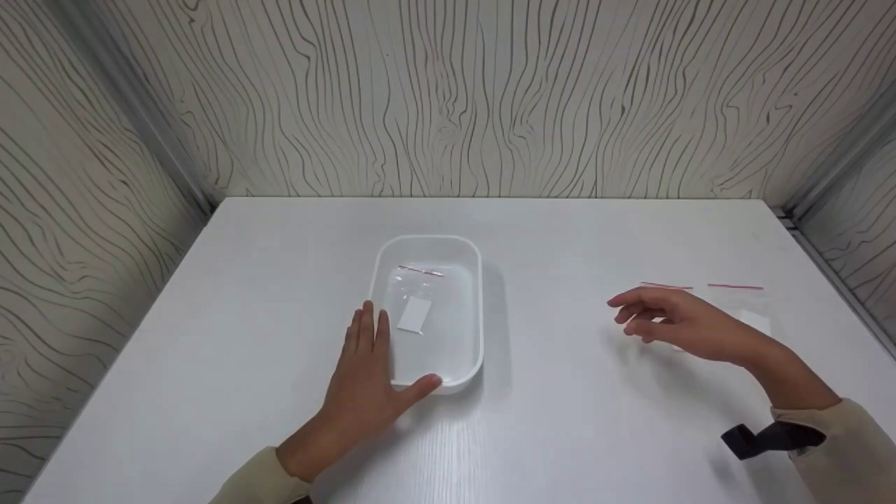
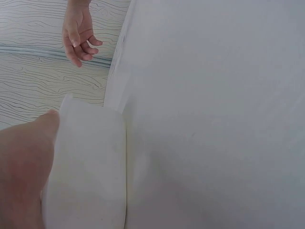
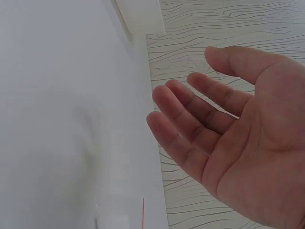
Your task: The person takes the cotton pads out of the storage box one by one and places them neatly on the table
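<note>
A white plastic tray stands on the table, and a clear zip bag with a red seal line and a white card inside lies in it. My left hand rests along the tray's left side and near corner, fingers straight, thumb on the near rim. To the right, my right hand hovers over the table with loosely bent fingers and nothing in them, as the right wrist view of the hand also shows. Below and behind it lie two more zip bags, one in plainer sight, the other mostly hidden by the hand.
The white table reaches back to a wood-grain panel, with similar panels at both sides. A black strap hangs at the right sleeve, close to the wrist.
</note>
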A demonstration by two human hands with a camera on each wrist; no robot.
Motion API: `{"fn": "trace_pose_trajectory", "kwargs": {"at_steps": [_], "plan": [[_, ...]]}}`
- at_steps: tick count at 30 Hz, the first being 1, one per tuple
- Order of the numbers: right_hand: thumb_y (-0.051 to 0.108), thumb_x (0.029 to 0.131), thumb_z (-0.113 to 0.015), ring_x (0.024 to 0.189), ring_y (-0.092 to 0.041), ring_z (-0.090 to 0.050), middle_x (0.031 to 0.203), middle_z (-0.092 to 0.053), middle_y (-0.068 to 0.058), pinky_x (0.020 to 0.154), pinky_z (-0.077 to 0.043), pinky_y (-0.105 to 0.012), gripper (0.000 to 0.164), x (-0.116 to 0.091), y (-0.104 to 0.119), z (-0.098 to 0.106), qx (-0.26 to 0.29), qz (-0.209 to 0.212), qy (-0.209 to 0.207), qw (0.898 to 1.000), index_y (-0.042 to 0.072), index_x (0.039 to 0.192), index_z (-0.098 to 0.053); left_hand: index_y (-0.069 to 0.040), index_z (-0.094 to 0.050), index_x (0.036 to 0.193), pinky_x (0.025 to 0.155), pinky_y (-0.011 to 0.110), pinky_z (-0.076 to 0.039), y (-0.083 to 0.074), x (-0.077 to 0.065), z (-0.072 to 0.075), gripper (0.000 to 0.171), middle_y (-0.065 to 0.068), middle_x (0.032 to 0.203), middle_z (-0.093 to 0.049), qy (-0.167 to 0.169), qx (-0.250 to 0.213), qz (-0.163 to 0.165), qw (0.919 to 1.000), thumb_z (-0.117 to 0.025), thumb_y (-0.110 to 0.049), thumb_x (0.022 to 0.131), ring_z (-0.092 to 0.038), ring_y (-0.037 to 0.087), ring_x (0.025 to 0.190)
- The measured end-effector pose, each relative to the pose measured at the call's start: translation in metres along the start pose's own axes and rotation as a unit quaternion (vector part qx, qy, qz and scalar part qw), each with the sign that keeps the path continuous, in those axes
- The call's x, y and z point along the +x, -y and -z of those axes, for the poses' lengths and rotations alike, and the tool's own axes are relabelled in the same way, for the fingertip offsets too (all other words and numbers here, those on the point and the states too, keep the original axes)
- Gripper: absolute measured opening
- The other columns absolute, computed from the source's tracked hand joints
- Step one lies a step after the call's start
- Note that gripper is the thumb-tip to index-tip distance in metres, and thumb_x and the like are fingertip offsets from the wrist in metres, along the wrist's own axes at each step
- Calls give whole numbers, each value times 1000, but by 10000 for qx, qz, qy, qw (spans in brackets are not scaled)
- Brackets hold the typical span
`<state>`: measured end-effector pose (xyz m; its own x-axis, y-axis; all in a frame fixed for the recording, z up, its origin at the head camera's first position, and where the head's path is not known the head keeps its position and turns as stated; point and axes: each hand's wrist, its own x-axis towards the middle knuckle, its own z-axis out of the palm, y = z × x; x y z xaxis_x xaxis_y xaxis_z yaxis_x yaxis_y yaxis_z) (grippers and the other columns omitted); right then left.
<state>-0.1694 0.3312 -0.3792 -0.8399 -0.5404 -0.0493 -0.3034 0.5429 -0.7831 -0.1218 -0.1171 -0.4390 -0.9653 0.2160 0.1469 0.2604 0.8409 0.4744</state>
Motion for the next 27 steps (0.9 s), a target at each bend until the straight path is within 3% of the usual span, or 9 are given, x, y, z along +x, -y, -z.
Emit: {"fn": "trace_pose_trajectory", "kwargs": {"at_steps": [7, 18, 27], "plan": [[14, 102, -62, 102, -21, -68, 121, -63, -21, 83, -57, -29, 34, 2, 5, -3, 43, 43, 19, 10000, 7, 136, -60, 10, -24, 156, 121, 53, -23, 0, 0, 0, 120, 28, 166, -10, 69, 42, 35, 10000, -61, -78, 83, -10, 44, 154], [16, 102, -64, 102, -26, -68, 120, -64, -20, 84, -56, -27, 34, 8, 11, -8, 97, 97, 26, 9999, 8, 134, -61, 10, -24, 156, 122, 53, -21, 0, 0, 0, 119, 28, 166, -10, 55, 79, -7, 10000, -62, -77, 84, -10, 45, 154], [17, 101, -65, 102, -17, -67, 118, -66, -7, 85, -55, -26, 33, 11, 18, -15, 24, 314, 20, 9995, 10, 133, -62, 11, -25, 155, 121, 53, -23, 1, 1, 0, 119, 29, 165, -12, -14, 108, -61, 9999, -63, -75, 84, -12, 46, 153]]}}
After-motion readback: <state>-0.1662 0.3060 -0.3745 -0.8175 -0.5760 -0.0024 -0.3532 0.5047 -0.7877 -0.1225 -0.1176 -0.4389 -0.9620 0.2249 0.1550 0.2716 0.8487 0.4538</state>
